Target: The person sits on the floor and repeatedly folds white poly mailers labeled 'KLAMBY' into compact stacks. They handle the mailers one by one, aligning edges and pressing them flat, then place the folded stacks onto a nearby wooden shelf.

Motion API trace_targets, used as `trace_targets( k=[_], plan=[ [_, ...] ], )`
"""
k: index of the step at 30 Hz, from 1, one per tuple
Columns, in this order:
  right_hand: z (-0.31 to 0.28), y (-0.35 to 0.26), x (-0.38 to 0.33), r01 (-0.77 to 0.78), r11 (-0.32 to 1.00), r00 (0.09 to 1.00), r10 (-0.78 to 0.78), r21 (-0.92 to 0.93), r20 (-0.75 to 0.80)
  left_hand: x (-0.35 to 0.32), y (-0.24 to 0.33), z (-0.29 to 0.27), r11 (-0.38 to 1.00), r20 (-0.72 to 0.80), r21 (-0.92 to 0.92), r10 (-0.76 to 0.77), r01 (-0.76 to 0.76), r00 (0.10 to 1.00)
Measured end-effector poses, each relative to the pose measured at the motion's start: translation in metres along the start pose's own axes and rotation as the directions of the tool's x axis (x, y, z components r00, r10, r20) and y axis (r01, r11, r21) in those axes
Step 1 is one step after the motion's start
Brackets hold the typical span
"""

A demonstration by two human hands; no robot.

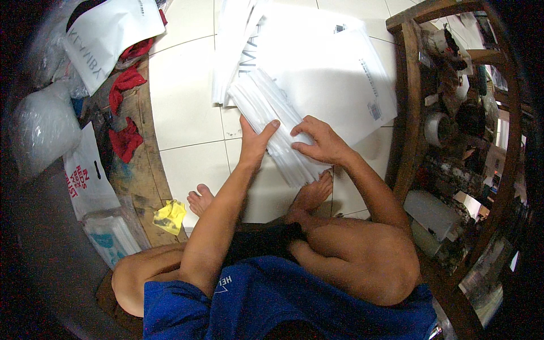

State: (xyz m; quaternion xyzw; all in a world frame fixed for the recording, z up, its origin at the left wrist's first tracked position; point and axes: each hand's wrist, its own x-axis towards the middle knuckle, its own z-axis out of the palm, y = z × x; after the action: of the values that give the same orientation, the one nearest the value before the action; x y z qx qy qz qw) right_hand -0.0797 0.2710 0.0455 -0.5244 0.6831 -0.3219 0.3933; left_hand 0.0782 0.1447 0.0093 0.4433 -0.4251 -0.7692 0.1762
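A stack of folded white plastic bags (272, 113) slants across the middle, held above the tiled floor between both hands. My left hand (256, 139) grips its left edge, thumb lying over the top. On the opposite edge, my right hand (321, 139) is closed with bent fingers and thumb pressing the bags' side. Beyond them, large flat white printed plastic bags (345, 96) are spread on the floor. A second narrow pile of white bags (229, 51) lies to their left. The undersides of the held stack are hidden.
To the left, a wooden board (141, 170) carries red cloth scraps (126, 140), a yellow scrap (169, 216) and packed plastic bags (113, 238). A bulging clear plastic bag (45, 127) sits farther left. A wooden rack (408, 113) with rolls and clutter stands at right.
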Motion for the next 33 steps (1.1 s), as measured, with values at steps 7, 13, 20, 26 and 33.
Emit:
trace_targets(
  k=[7,13,20,26,33],
  plan=[
    [0.0,0.005,0.0,-0.019,1.0,0.999,0.019,0.0,0.03,0.0,0.001,0.001,0.999,-0.011,0.026,-0.029,0.029,1.0],
    [0.006,0.007,0.0,-0.008,1.0,1.0,0.009,-0.03,0.013,-0.001,0.002,0.004,0.999,-0.021,0.043,-0.009,0.01,1.0],
    [0.006,0.012,-0.002,-0.05,0.998,0.999,0.05,-0.037,0.008,0.0,0.001,-0.001,0.998,0.009,0.052,-0.019,0.018,1.0],
    [0.004,0.006,-0.002,-0.117,0.992,0.993,0.117,-0.038,-0.007,-0.001,0.003,0.0,0.999,0.022,0.04,-0.024,0.023,0.999],
    [0.007,0.002,-0.005,-0.195,0.98,0.964,0.2,0.046,-0.173,-0.003,0.006,0.005,0.998,-0.006,0.055,-0.023,0.023,1.0]
  ],
)
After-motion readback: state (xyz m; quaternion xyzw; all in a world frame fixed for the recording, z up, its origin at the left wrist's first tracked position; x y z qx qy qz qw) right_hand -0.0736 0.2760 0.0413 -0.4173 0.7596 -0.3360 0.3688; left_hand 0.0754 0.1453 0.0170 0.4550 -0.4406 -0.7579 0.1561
